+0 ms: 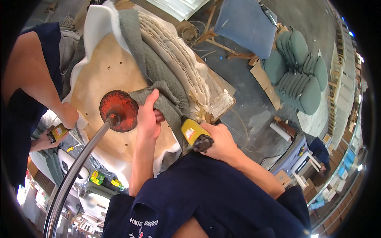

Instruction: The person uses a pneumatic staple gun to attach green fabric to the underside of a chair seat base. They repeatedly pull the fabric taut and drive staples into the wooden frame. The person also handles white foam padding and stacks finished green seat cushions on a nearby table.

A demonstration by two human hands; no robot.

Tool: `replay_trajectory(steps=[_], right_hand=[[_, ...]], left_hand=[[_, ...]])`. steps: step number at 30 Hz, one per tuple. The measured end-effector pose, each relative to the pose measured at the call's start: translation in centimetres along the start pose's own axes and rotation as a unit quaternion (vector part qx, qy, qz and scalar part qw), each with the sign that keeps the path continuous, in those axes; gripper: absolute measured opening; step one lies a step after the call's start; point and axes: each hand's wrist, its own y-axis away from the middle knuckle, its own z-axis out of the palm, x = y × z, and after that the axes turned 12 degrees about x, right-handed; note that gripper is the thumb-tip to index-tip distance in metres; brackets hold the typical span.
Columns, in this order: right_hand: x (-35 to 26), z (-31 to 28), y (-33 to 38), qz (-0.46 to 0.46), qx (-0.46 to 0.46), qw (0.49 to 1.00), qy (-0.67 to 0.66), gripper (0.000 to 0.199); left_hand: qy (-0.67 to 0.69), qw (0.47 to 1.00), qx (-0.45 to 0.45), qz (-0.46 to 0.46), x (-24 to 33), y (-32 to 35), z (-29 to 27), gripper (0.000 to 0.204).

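1. The left hand pinches a bunched fold of grey-green cloth between raised thumb and curled fingers; the fold sits at 12 to 1 o'clock from that hand.
2. The right hand is wrapped around a yellow-and-black hand tool, which lies at 9 to 10 o'clock from it. The tool's nose points at the cloth; whether they touch, I cannot tell.
3. At 9 to 10 o'clock from the left hand, a round red disc on a metal rod rests against a wooden panel. White foam frames the panel.
4. The tool has a red-and-white label on its yellow body. The navy shirt has white lettering and a red mark, at 6 o'clock.
5. Counted: one disc, one rod, one panel with at least three small dark holes, and two yellow hand tools; the second tool is in a co-worker's hand at 8 to 9 o'clock.
6. Two small green-and-yellow packages lie at 7 to 8 o'clock from the left hand. Several stacks of green cushions stand at 2 o'clock from the right hand, too overlapped to count.
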Motion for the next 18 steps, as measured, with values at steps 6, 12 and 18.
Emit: replay_trajectory(steps=[6,12,18], right_hand=[[1.7,1.5,1.0,-0.020,0.033,0.999,-0.019,0.043],[2.8,2.5,2.9,-0.050,0.118,0.992,-0.014,0.052],[7.4,2.5,3.5,-0.126,0.151,0.980,-0.011,0.056]], left_hand=[[-0.052,0.998,-0.029,0.003,0.6,-1.1,0.6,0.022],[-0.127,0.978,-0.030,0.163,-1.8,0.3,-1.3,0.029],[-0.453,0.687,0.081,0.562,-9.5,6.3,-5.6,0.063]])
